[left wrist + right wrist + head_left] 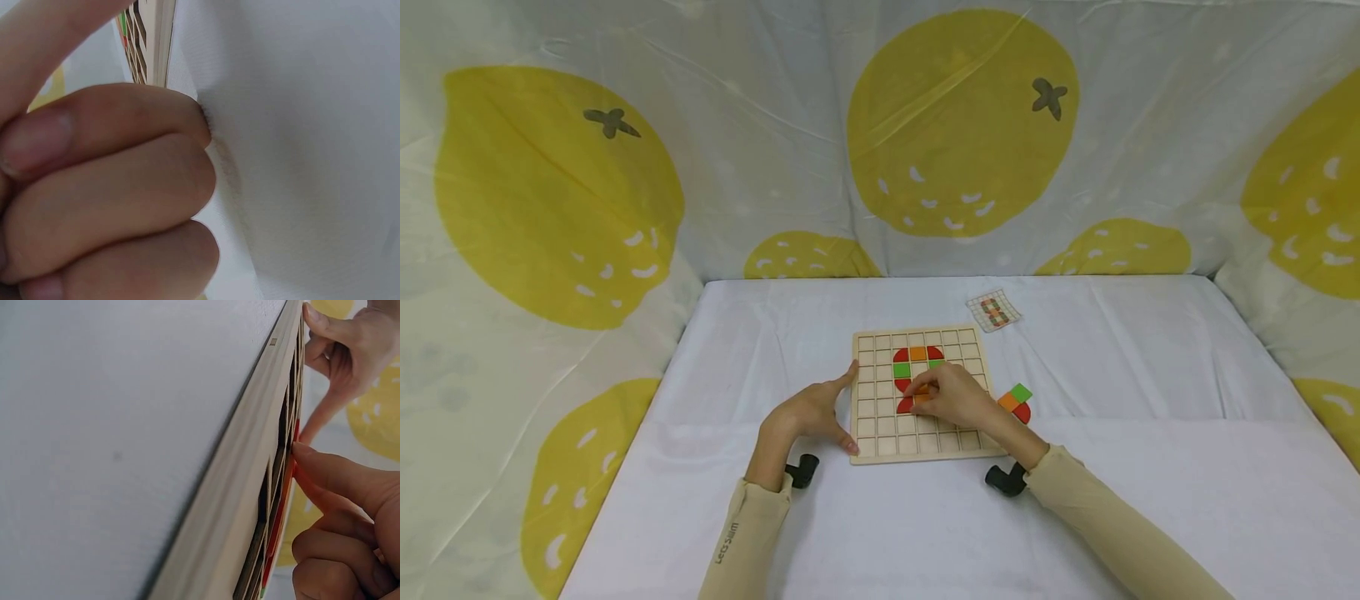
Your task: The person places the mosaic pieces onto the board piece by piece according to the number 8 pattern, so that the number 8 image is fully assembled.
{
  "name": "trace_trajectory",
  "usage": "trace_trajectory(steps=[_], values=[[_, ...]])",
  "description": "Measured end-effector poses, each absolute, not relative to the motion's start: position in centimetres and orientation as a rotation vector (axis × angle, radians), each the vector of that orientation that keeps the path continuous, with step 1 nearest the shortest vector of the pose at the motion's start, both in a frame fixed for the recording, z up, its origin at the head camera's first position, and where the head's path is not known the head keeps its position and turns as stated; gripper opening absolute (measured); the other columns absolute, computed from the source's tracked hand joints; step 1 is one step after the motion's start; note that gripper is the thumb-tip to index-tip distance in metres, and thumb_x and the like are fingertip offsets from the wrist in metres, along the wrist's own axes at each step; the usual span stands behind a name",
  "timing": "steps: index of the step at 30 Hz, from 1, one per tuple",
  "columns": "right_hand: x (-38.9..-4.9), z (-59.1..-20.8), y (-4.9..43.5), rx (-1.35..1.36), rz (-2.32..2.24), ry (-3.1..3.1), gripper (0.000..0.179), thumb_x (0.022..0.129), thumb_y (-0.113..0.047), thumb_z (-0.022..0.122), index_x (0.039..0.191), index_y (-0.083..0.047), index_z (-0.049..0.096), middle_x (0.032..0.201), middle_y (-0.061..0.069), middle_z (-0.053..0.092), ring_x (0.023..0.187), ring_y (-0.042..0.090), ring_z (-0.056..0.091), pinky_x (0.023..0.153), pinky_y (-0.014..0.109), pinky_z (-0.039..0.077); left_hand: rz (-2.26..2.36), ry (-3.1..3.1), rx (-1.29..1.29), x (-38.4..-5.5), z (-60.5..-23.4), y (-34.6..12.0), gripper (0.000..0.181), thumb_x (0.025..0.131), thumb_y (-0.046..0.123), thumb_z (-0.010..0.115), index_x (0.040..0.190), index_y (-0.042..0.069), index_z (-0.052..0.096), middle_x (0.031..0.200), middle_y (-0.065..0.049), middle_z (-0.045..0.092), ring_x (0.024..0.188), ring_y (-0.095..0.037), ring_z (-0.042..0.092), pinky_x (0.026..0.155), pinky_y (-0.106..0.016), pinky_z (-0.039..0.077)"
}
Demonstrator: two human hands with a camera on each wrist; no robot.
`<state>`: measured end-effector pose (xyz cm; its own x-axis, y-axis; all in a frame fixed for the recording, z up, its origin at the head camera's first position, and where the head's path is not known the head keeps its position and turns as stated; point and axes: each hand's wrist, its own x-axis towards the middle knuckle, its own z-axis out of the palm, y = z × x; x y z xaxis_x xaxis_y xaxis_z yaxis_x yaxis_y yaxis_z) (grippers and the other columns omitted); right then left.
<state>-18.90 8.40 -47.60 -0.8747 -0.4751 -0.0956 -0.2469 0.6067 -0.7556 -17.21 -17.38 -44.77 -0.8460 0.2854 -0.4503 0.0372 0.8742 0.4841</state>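
Note:
A wooden grid board (878, 427) lies on the white cloth, with red, orange and green flat pieces set in its squares. My left hand (805, 414) rests at the board's left edge, thumb by the near corner and index finger stretched farther up. Its other fingers (119, 194) are curled in the left wrist view. Over the board's middle, my right hand (951, 395) pinches a red rounded piece (904, 406) between thumb and index finger, at a square left of an orange piece. The right hand (350, 531) partly hides the pieces beneath it.
Right of the board lie a loose green piece (1021, 392), an orange piece (1008, 402) and a red rounded piece (1022, 412), touching one another. A small pattern card (993, 311) lies beyond the far right corner. Lemon-printed cloth (775, 125) walls the sides and back.

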Motion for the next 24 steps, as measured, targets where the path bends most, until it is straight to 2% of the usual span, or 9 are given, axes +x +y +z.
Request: trace_trajectory(steps=[2, 5, 9, 12, 16, 24], values=[[-18.9, -47.7, 8.7, -0.588, -1.171, 2.518, 0.021, 0.085, -0.016, 0.086, 0.105, -0.014, 0.083, 0.075, -0.005, 0.066, 0.065, 0.01, 0.041, 0.055, 0.018, 0.027, 0.634, 2.519, 0.237, -17.2, -44.8, -17.4, 0.138, 0.061, 0.028, 0.101, 0.168, 0.022, 0.013, 0.164, -0.021, 0.038, 0.15, -0.04, 0.041, 0.119, -0.058, 0.039], [-18.9, -47.7, 9.3, -0.559, -1.236, 2.469, 0.022, 0.086, -0.017, 0.086, 0.107, -0.015, 0.083, 0.062, -0.005, 0.052, 0.058, 0.01, 0.037, 0.052, 0.018, 0.024, 0.635, 2.519, 0.24, -17.3, -44.8, -17.4, 0.138, 0.061, 0.028, 0.101, 0.168, 0.022, 0.013, 0.164, -0.021, 0.038, 0.15, -0.04, 0.041, 0.119, -0.058, 0.039], [-18.8, -47.4, 11.1, -0.487, -1.332, 2.422, 0.023, 0.088, -0.02, 0.084, 0.11, -0.014, 0.082, 0.06, -0.003, 0.04, 0.058, 0.013, 0.036, 0.052, 0.02, 0.026, 0.641, 2.518, 0.243, -17.4, -44.8, -17.3, 0.139, 0.061, 0.028, 0.101, 0.168, 0.022, 0.013, 0.164, -0.021, 0.039, 0.149, -0.039, 0.042, 0.12, -0.058, 0.038], [-18.7, -47.0, 13.2, -0.43, -1.346, 2.434, 0.023, 0.09, -0.022, 0.082, 0.111, -0.013, 0.081, 0.064, -0.002, 0.039, 0.061, 0.014, 0.037, 0.054, 0.022, 0.028, 0.644, 2.518, 0.237, -17.4, -44.8, -17.3, 0.139, 0.061, 0.029, 0.101, 0.168, 0.022, 0.013, 0.164, -0.02, 0.039, 0.149, -0.039, 0.042, 0.12, -0.058, 0.038], [-18.7, -46.7, 16.3, -0.381, -1.318, 2.5, 0.024, 0.092, -0.023, 0.08, 0.113, -0.013, 0.08, 0.063, -0.001, 0.037, 0.055, 0.013, 0.034, 0.05, 0.023, 0.025, 0.648, 2.517, 0.23, -17.3, -44.9, -17.3, 0.138, 0.061, 0.028, 0.101, 0.168, 0.023, 0.014, 0.165, -0.02, 0.038, 0.15, -0.039, 0.041, 0.12, -0.059, 0.038], [-18.5, -46.9, 22.0, -0.248, -1.27, 2.585, 0.03, 0.09, -0.023, 0.081, 0.117, -0.01, 0.078, 0.062, -0.002, 0.038, 0.056, 0.011, 0.033, 0.05, 0.022, 0.025, 0.664, 2.515, 0.236, -17.2, -44.8, -17.4, 0.138, 0.061, 0.028, 0.101, 0.168, 0.022, 0.013, 0.165, -0.02, 0.036, 0.151, -0.04, 0.039, 0.12, -0.059, 0.037]])
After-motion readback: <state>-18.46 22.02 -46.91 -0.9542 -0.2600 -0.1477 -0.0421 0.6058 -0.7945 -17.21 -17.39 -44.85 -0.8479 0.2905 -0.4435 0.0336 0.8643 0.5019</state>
